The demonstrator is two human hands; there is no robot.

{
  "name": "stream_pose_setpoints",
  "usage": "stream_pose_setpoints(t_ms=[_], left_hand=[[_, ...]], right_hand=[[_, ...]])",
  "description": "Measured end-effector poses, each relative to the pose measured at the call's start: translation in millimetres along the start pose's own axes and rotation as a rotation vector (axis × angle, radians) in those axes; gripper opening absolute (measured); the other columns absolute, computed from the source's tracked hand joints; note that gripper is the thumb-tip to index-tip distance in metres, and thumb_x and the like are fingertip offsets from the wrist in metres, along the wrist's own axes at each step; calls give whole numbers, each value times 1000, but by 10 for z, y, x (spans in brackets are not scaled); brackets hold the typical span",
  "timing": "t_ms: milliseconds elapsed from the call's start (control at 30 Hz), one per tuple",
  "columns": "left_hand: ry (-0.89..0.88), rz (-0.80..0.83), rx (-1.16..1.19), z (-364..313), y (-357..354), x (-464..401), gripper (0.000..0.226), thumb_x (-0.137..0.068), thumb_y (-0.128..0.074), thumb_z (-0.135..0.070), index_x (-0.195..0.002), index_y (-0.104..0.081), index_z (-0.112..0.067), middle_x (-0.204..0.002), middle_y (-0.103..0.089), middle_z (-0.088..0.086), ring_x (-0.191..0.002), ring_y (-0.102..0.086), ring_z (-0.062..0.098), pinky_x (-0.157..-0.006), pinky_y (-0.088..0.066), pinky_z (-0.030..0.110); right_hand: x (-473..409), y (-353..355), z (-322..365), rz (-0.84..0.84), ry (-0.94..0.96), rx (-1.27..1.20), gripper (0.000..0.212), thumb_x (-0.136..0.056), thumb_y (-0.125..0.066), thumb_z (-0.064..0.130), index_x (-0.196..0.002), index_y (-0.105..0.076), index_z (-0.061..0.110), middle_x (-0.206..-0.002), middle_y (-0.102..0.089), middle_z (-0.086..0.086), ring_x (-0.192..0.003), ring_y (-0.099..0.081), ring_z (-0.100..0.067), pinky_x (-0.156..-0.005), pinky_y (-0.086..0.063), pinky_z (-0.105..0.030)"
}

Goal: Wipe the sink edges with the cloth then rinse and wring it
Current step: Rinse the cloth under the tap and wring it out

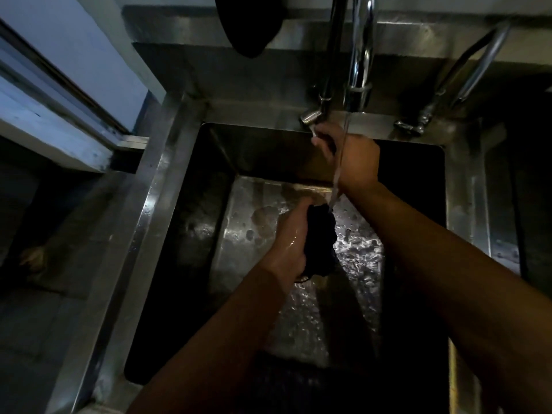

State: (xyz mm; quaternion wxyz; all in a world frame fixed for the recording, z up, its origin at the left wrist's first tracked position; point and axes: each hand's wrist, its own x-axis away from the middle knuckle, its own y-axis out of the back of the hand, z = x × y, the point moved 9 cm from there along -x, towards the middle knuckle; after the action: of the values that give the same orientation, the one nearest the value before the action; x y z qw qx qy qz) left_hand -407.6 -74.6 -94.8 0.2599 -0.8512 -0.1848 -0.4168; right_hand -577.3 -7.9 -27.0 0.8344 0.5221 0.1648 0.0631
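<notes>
Two bare forearms reach over the steel sink (155,201); the left hand (291,243) grips a dark, bunched cloth (321,240) above the wet basin floor, right under a thin stream of water (339,171) from the tap (361,55). Farther back, the right hand (349,156) has its fingers curled round the tap handle (312,116) at the sink's rear edge.

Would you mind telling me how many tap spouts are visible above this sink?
2: a gooseneck spout running water at the back centre, and a second spout at the back right. Others may be hidden in shadow.
</notes>
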Motion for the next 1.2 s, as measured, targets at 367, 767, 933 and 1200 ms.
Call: stream_pose_setpoints(t_ms=[367,767,933,1200], left_hand=[[-190,59,-198,-487,129,158,42,-87,-61,-38,-111,-66,-4,-93,-70,17,-72,-69,27,-64,-57,34],[-406,332,-317,-1069,-314,799,33,-91,-59,-15,-59,-58,-14,-51,-53,-5,-45,-51,6,-46,-42,17],[-388,438,-42,-1011,-401,898,29,-86,-59,-20,-58,-54,-17,-57,-46,-3,-53,-48,9,-55,-43,22],[-329,280,188,-913,-48,758,23,-90,-59,-38,-88,-66,-15,-95,-71,6,-89,-67,21,-85,-53,37]], right_hand=[[266,-75,-11,136,-414,-736,48,-86,-68,53,-124,-64,25,-107,-73,2,-101,-68,-14,-95,-54,-35],[1684,230,455,470,-324,-1223,50,-82,-76,31,-125,-56,44,-118,-69,26,-114,-62,5,-90,-51,-15],[1816,214,503,338,-298,-1019,62,-71,-91,13,-116,-59,41,-104,-69,32,-99,-66,8,-77,-51,-12],[1748,304,375,294,-419,-1104,40,-87,-72,5,-105,-64,40,-89,-73,17,-87,-69,-1,-80,-58,-28]])
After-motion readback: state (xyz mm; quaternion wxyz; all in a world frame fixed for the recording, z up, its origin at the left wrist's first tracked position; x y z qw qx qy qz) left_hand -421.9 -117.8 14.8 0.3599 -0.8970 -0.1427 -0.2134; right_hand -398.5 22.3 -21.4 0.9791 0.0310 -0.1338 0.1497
